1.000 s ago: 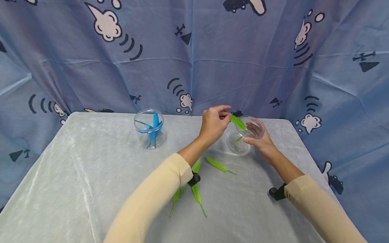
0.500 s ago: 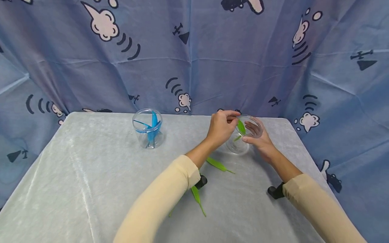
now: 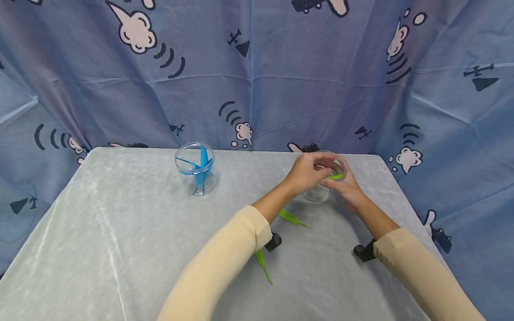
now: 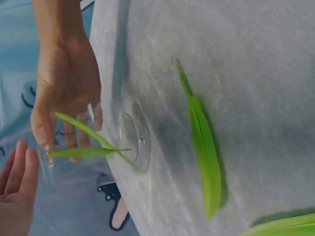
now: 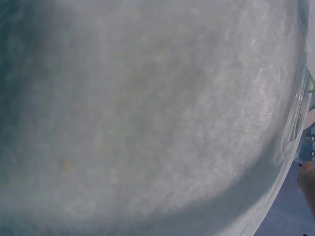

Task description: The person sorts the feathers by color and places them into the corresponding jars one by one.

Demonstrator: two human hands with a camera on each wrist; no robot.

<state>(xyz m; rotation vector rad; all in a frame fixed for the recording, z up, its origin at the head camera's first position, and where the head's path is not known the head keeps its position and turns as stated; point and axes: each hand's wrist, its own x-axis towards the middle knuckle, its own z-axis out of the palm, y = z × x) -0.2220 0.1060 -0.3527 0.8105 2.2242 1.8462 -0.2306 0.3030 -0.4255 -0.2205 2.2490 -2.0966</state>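
Note:
On the right of the table, my right hand [image 3: 348,186] holds a clear jar [image 3: 316,194] near its mouth, thumb on one side and fingers round the other. My left hand [image 3: 308,173] is at the jar's rim in the head view, thumb and fingers apart. Two green feathers [image 4: 86,152] cross inside the jar in the left wrist view; the fairly straight fingers [image 4: 30,169] of my left hand are beside the mouth. A loose green feather [image 4: 204,155] lies on the table near the jar. The right wrist view shows mostly tablecloth.
A second clear jar [image 3: 188,183] with blue feathers [image 3: 203,171] stands at the back left. Another green feather [image 3: 263,265] lies under my left forearm, partly hidden. A patterned blue curtain [image 3: 257,89] hangs behind the grey-white table [image 3: 132,249].
My left hand has moved right to the jar's mouth, and the green feather it pinched has gone down into the jar. Its fingers have parted. My right hand keeps holding the jar.

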